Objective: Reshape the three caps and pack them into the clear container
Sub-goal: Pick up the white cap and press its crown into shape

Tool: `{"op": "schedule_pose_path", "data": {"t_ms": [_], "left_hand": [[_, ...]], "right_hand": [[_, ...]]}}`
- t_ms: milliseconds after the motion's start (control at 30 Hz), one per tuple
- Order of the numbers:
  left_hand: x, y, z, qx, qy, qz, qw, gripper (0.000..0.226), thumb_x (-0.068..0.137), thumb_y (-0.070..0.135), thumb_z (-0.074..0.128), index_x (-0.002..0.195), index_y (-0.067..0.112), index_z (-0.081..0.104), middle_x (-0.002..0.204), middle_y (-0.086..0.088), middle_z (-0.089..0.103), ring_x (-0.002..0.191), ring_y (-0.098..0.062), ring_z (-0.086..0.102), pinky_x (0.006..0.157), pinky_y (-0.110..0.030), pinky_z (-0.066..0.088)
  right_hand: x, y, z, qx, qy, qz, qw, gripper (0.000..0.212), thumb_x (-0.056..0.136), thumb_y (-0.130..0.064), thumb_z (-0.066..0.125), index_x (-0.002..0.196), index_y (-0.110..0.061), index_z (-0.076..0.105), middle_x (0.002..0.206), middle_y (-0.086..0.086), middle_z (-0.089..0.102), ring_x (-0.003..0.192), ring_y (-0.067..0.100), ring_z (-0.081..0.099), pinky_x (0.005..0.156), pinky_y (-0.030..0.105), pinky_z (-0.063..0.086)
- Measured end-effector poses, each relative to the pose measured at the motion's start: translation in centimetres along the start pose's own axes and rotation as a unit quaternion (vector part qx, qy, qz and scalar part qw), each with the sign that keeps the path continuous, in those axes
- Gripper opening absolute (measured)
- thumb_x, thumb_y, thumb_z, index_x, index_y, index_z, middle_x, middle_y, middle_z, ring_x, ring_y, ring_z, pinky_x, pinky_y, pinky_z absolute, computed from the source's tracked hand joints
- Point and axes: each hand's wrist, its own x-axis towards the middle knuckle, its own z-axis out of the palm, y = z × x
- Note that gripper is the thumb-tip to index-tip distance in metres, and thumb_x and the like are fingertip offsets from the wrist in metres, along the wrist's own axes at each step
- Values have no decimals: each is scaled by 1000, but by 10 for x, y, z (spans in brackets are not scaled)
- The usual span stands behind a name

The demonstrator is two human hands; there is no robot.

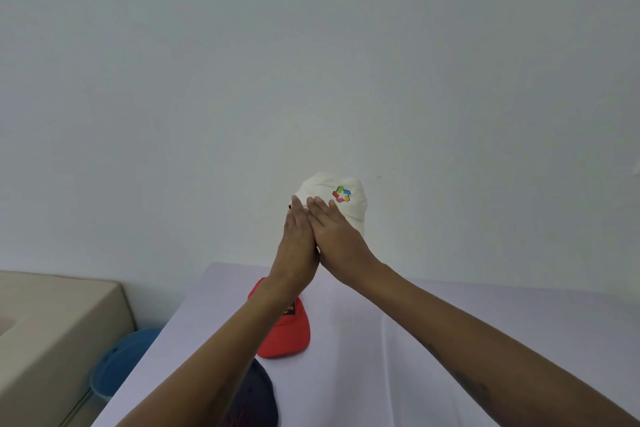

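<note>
1. Far left: a beige cushioned furniture piece (pixel 52 322) stands beside the desk (pixel 433 340), which carries a pale lilac cloth.
2. A blue object (pixel 121 364) sits low between that furniture and the desk's left edge; what it is cannot be told.
3. Navy cap (pixel 256 392) lies at the desk's near left edge, partly hidden by the left forearm.
4. Red cap (pixel 289 333) lies on the desk just beyond the navy cap.
5. Left hand (pixel 298 246) and right hand (pixel 337 236) are raised together, side by side and touching, fingers straight, laid flat against the white cap (pixel 334 196).
6. The white cap, bearing a multicoloured logo, is held up above the desk's far edge, against the plain wall (pixel 311 45).
</note>
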Motion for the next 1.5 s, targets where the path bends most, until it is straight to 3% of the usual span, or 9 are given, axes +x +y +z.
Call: {"op": "schedule_pose_path", "data": {"t_ms": [333, 533, 600, 733, 867, 1000, 1133, 1333, 1500], "left_hand": [[3, 0, -10, -112, 20, -29, 993, 70, 87, -13, 33, 151, 1, 8, 159, -13, 15, 149, -21, 14, 122, -33, 14], [23, -20, -26, -65, -21, -29, 997, 69, 92, 57, 29, 148, 19, 17, 149, -21, 32, 136, -44, 33, 106, -62, 36], [22, -12, -33, -9, -69, -3, 998, 68, 97, 38, 40, 151, 7, 11, 158, -20, 13, 148, -36, 10, 120, -49, 17], [21, 19, -23, 51, -30, -43, 997, 74, 94, 10, 49, 149, -1, 1, 158, -25, 4, 148, -36, 3, 121, -43, 13], [17, 24, -16, -67, -18, -33, 997, 64, 95, 15, 38, 152, 11, 9, 153, -14, 31, 134, -33, 42, 106, -45, 42], [9, 13, -14, -77, 7, -4, 997, 61, 95, 7, 34, 152, 10, 13, 152, -10, 36, 136, -24, 42, 112, -36, 37], [8, 5, -25, -3, 13, 20, 1000, 71, 93, 52, 9, 152, 13, 9, 155, -8, 30, 124, -21, 51, 95, -30, 49], [21, 5, -29, 115, -23, -27, 993, 80, 90, 0, 51, 152, 10, 1, 160, -18, 5, 148, -32, 8, 118, -46, 20], [18, 32, -18, -88, 74, -64, 991, 59, 93, 44, 29, 147, 22, 29, 147, -9, 44, 124, -27, 53, 99, -44, 48]], "right_hand": [[2, -1, -4, 103, 19, 3, 994, 53, 78, 8, 42, 130, 4, 51, 138, 18, 52, 133, 27, 45, 118, 35, 18], [-1, 18, -8, 72, 36, 79, 994, 61, 81, 9, 50, 141, 4, 37, 151, 18, 34, 142, 30, 30, 101, 48, 47], [-1, 19, -11, 79, 38, 89, 992, 60, 80, 13, 55, 138, 4, 41, 148, 19, 39, 139, 33, 35, 89, 47, 56], [7, 19, -11, 55, 57, 46, 996, 60, 70, 14, 72, 126, 5, 55, 134, 22, 55, 128, 34, 50, 100, 49, 47], [8, 15, -10, 118, 135, 89, 980, 61, 74, 21, 56, 131, 1, 51, 143, 18, 47, 137, 28, 38, 117, 38, 25], [6, 17, -8, 118, 120, 59, 984, 69, 71, 23, 46, 137, 2, 44, 147, 17, 40, 142, 24, 27, 120, 38, 11], [-1, 30, 0, 108, 46, 39, 992, 59, 86, -7, 29, 144, 2, 31, 155, 14, 25, 147, 24, 15, 118, 38, 18], [-3, 38, 5, 124, 72, 98, 985, 56, 87, -3, 43, 142, 2, 34, 150, 20, 34, 138, 40, 33, 104, 46, 39], [7, 11, 3, 228, 188, 208, 932, 46, 93, -9, 52, 138, -11, 47, 143, 11, 50, 131, 27, 49, 105, 43, 46]]}}
